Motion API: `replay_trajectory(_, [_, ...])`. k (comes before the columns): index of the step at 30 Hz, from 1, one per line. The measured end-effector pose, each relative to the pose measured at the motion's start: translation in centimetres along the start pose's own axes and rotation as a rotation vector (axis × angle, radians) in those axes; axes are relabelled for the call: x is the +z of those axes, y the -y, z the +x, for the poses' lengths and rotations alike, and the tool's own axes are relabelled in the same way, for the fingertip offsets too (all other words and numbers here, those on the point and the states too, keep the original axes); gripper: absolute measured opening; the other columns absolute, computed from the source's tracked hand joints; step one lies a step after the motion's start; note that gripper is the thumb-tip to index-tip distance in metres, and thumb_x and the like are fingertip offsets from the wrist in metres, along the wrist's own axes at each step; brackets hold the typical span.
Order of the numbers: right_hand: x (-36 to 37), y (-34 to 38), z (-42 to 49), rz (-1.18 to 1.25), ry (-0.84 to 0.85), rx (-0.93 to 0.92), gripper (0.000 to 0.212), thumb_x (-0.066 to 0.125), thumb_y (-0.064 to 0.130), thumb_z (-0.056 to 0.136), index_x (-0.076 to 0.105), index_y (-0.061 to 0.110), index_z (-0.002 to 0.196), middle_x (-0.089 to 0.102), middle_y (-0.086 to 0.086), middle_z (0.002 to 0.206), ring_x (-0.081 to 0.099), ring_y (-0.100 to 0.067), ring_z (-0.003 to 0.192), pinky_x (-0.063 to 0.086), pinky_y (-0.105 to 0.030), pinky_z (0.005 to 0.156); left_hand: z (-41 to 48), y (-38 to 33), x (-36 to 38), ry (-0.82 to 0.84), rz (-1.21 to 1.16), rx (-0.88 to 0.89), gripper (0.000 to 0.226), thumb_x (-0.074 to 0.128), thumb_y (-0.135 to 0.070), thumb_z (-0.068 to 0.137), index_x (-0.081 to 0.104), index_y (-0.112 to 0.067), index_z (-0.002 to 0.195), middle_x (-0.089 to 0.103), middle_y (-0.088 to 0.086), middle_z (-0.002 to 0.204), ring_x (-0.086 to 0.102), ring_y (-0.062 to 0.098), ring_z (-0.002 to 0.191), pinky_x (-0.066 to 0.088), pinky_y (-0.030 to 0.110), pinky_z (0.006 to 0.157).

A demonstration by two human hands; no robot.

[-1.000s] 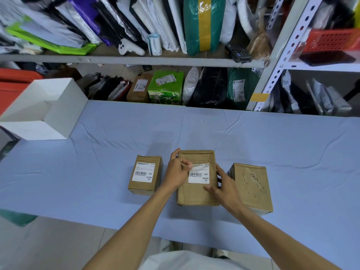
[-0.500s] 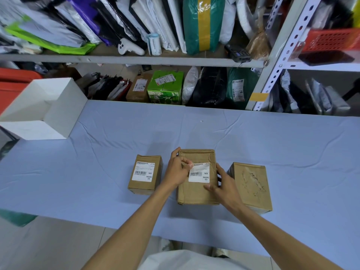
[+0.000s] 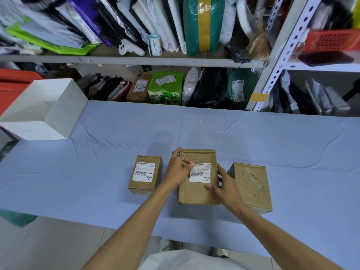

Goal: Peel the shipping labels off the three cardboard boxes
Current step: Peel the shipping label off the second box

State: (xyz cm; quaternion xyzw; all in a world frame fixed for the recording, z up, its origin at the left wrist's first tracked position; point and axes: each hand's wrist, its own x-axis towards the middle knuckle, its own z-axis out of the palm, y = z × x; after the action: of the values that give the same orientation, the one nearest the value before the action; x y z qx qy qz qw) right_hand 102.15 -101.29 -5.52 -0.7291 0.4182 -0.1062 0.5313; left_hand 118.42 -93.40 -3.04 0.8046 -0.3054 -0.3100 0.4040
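Barely shifted since a moment ago, the left hand (image 3: 178, 170) pinches the upper-left corner of the white shipping label (image 3: 201, 174) on the middle brown cardboard box (image 3: 194, 193) on the blue-clothed table (image 3: 272, 143), while the right hand (image 3: 224, 187) presses spread fingers against that box's right side.

Brown boxes (image 3: 197, 190) — white labels (image 3: 200, 175)

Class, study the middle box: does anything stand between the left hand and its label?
Nothing visible does. The fingers of the left hand touch the upper left corner of the label on the middle box; the right hand rests on the box beside it.
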Motion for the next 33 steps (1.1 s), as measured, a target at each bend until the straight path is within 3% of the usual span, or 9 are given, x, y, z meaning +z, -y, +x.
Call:
replay_trajectory(8, [0.0,-0.1,0.1,-0.007,-0.003,0.02,0.085,0.076,0.01,0.072,0.034,0.02,0.146,0.061,0.004,0.123,0.06,-0.017,0.11,0.05,-0.042,0.097,-0.1,-0.1,0.0,0.002,-0.012,-0.003,0.006,0.065,-0.011,0.088,0.066,-0.014,0.084,0.019,-0.005,0.157,0.028,0.015,0.142,0.023,0.019,0.103])
replay_trajectory(14, [0.0,0.2,0.0,-0.004,-0.001,0.01,0.081,0.075,0.006,0.073,0.038,0.024,0.143,0.062,0.007,0.114,0.062,-0.015,0.103,0.052,-0.037,0.094,-0.1,0.1,0.1,-0.013,-0.026,-0.01,0.004,0.065,-0.012,0.089,0.065,-0.012,0.085,0.019,-0.006,0.157,0.03,0.014,0.141,0.026,0.017,0.1])
replay_trajectory(18, [0.0,0.5,-0.1,-0.007,0.003,0.006,0.082,0.075,0.006,0.075,0.036,0.022,0.145,0.059,0.009,0.114,0.06,-0.016,0.106,0.051,-0.036,0.095,-0.1,0.2,0.1,-0.029,-0.034,-0.022,0.003,0.064,-0.01,0.089,0.065,-0.008,0.087,0.021,-0.006,0.157,0.03,0.015,0.141,0.029,0.002,0.09])
replay_trajectory(21, [-0.1,0.7,-0.3,-0.007,0.014,0.0,0.082,0.075,0.006,0.075,0.034,0.02,0.146,0.058,0.01,0.114,0.06,-0.016,0.108,0.05,-0.038,0.097,0.0,0.8,0.2,-0.058,-0.053,-0.002,0.003,0.065,-0.008,0.088,0.063,-0.01,0.087,0.025,-0.002,0.155,0.028,0.014,0.142,0.023,0.016,0.102])
replay_trajectory(25, [0.0,1.0,-0.4,-0.012,0.025,-0.007,0.082,0.074,0.004,0.077,0.033,0.018,0.146,0.055,0.012,0.113,0.059,-0.016,0.11,0.049,-0.036,0.099,-0.2,1.6,-0.1,-0.072,-0.041,0.031,0.017,0.069,-0.001,0.082,0.061,-0.014,0.09,0.031,0.0,0.151,0.031,0.005,0.136,0.021,0.008,0.098])
replay_trajectory(33, [-0.1,1.4,-0.5,-0.011,0.033,-0.003,0.081,0.073,0.003,0.077,0.033,0.019,0.146,0.057,0.01,0.114,0.057,-0.013,0.104,0.048,-0.034,0.098,-0.3,2.2,-0.1,-0.077,-0.024,0.057,0.035,0.075,-0.002,0.075,0.06,-0.017,0.103,0.034,0.0,0.148,0.041,0.007,0.128,0.026,0.016,0.101])
